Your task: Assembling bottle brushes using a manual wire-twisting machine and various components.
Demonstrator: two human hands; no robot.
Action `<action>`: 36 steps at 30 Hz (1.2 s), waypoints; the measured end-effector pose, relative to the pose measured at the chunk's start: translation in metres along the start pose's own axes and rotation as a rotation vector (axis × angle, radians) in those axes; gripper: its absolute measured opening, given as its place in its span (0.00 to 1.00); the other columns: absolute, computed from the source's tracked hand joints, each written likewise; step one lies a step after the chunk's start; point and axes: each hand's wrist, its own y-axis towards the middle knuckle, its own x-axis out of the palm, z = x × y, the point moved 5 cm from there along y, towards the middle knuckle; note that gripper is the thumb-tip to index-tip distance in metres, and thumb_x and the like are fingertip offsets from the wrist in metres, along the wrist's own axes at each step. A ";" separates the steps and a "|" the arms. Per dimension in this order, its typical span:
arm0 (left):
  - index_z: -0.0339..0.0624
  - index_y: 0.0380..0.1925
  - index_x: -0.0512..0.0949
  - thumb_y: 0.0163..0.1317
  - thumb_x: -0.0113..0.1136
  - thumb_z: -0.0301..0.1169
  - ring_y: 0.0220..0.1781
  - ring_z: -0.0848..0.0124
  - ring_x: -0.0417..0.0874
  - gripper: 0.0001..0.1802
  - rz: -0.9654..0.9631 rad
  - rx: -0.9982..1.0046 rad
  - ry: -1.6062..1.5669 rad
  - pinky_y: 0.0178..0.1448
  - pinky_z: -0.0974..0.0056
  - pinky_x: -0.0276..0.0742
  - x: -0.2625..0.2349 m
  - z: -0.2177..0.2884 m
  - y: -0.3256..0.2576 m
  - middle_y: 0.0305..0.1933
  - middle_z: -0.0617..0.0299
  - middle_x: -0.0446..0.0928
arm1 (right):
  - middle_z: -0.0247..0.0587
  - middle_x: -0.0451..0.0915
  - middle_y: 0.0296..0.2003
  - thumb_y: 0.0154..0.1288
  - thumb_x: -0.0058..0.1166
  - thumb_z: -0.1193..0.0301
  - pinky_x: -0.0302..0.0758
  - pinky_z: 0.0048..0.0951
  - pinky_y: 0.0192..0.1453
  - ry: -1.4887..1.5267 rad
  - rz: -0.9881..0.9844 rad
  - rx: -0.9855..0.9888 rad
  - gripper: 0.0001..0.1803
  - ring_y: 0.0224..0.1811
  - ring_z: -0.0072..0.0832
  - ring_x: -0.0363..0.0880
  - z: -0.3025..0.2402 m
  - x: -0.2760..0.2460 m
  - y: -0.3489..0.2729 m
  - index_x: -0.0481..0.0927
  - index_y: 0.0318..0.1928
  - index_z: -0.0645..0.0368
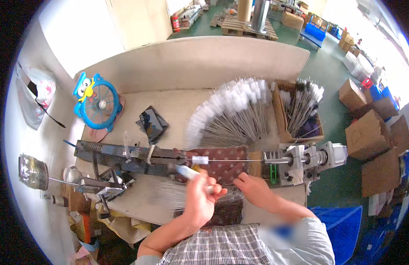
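White rod-shaped piece point(189, 172): slim and pale, blurred at its upper end; it slants out of the left hand, over the near part of the spotted cloth.
Left hand point(201, 194): fingers curled closely around that piece.
Right hand point(256, 192): thumb and fingers drawn nearly together beside thin wires point(233, 187); whether they grip one, I cannot tell.
White bristle piece point(200, 160): short and cylindrical, at the left part of a level metal rod point(228, 160) running to the machine head point(297, 161).
Spotted cloth point(228, 171): brown with pale dots, beneath the rod.
Loose wires point(164, 194): a pale bundle on the surface point(147, 201), left of the left hand.
Fanned brushes point(235, 112): white tips outward, grey stems converging toward the cloth.
Open carton point(280, 115): on the surface, holding upright brushes with white and greyish tips; something dark lies low inside.
Clear jar point(33, 171): at far left; contents unclear.
Hanging bag point(30, 104): translucent, contents hidden.
Blue bin point(348, 234): lower right, beside the person; its inside is too obscured to read.
Floor cartons point(368, 134): brown, piled at right.
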 end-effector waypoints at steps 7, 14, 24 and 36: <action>0.39 0.36 0.76 0.68 0.36 0.53 0.15 0.76 0.63 0.29 -0.229 -0.034 -0.274 0.28 0.67 0.67 -0.038 0.065 -0.034 0.17 0.66 0.68 | 0.41 0.70 0.32 0.47 0.51 0.75 0.76 0.32 0.33 -0.294 -0.064 0.064 0.12 0.37 0.35 0.76 -0.021 -0.037 0.008 0.72 0.35 0.60; 0.37 0.33 0.76 0.66 0.47 0.38 0.22 0.69 0.76 0.15 -0.475 -0.160 0.461 0.29 0.63 0.74 -0.019 0.023 -0.024 0.29 0.58 0.78 | 0.44 0.75 0.29 0.51 0.50 0.82 0.74 0.35 0.35 -0.163 0.511 0.109 0.15 0.31 0.41 0.76 0.021 -0.174 0.010 0.77 0.42 0.60; 0.46 0.37 0.72 0.54 0.57 0.30 0.26 0.56 0.78 0.10 -0.442 1.181 1.829 0.28 0.55 0.73 0.067 -0.019 0.061 0.30 0.58 0.75 | 0.47 0.79 0.29 0.54 0.55 0.74 0.75 0.36 0.37 0.096 0.367 0.162 0.11 0.34 0.45 0.79 0.045 -0.118 0.024 0.79 0.40 0.56; 0.42 0.39 0.79 0.54 0.62 0.32 0.35 0.65 0.82 0.12 -0.317 1.173 1.836 0.38 0.65 0.77 0.009 0.035 0.003 0.39 0.57 0.80 | 0.29 0.76 0.21 0.48 0.60 0.62 0.74 0.32 0.35 0.185 0.291 -0.290 0.07 0.30 0.32 0.74 -0.006 -0.098 0.075 0.82 0.24 0.50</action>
